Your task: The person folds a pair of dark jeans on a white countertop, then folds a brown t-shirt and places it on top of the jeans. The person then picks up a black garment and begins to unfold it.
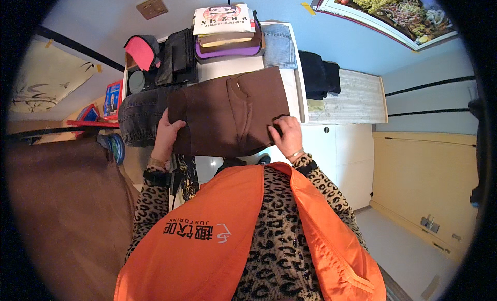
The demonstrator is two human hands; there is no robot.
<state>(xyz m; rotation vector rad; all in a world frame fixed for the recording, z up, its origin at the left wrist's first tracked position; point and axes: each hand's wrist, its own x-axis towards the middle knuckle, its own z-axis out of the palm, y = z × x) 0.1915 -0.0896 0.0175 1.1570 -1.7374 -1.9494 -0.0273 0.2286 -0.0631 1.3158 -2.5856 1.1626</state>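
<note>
A folded brown garment, seemingly trousers (217,110), spans the space between my hands at the front of a white tabletop (229,70). My left hand (167,136) grips its left end, thumb on top and fingers hidden beneath. At the lower right corner, my right hand (287,136) rests on the fabric with bent fingers; whether it pinches the cloth is unclear. A curved pocket opening shows on the garment's right half. Dark grey jeans (141,114) lie beside and partly beneath its left end. Folded light-blue denim (279,46) lies behind its right end.
Behind stand a stack of folded clothes (227,33), black folded items (176,58) and a pink-and-grey cap (143,52). Black folded clothes (320,76) lie on the lower surface (357,95) at right. A brown-covered surface (70,208) is at my left, a yellowish door (423,184) at right.
</note>
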